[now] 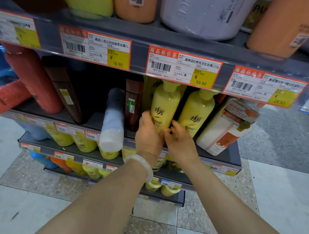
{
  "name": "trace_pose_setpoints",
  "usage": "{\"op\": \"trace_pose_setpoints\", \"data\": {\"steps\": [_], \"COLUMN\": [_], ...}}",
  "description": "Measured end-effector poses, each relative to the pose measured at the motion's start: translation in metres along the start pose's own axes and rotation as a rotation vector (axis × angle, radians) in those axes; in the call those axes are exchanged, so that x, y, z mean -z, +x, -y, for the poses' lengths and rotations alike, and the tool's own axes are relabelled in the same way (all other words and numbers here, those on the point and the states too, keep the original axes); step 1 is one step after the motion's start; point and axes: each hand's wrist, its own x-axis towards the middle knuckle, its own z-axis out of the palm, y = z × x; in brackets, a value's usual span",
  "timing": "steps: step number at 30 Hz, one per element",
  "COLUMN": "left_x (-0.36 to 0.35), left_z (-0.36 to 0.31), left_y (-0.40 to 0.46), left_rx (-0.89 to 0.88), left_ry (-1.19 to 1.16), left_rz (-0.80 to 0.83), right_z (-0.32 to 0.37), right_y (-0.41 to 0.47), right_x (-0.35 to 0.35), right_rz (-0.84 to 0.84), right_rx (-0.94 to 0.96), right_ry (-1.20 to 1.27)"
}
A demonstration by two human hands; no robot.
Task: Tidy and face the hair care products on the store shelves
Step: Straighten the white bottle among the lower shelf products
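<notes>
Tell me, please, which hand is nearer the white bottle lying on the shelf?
Left. The left hand grips the yellow bottle just right of the white bottle; the right hand is farther right.

The floor [282, 189] is made of big pale tiles and speckled gray tiles. A gray metal shelf rack [226, 154] stands on it, with rows going up above and down below the spot where the hands meet. Red and yellow price tags [183, 66] stick along the shelf edges. The light is soft and even
</notes>
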Motion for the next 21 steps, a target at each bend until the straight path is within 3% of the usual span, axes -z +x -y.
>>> {"op": "trace_pose_setpoints", "data": {"steps": [5,13,15,17,21], "left_x": [0.010,0.068,0.078,0.087,0.103], "left_z": [0.015,0.058,0.065,0.068,0.067], "left_y": [-0.015,-0.037,-0.032,-0.026,-0.008], "left_rx": [-0.021,-0.491,-0.428,-0.241,0.105], "left_ry": [-0.080,0.258,0.341,0.363,0.225], "left_rz": [0.035,-0.201,-0.217,-0.212,-0.065], "right_z": [-0.012,0.014,0.022,0.027,0.031], "right_y": [-0.021,-0.024,-0.021,-0.020,-0.013], "right_x": [0.009,-0.043,-0.057,-0.071,-0.091], "right_rz": [-0.042,0.132,0.145,0.157,0.194], "right_rx": [-0.083,-0.018,-0.064,-0.076,-0.053], "right_ry": [-0.159,-0.150,-0.086,-0.065,-0.081]}}
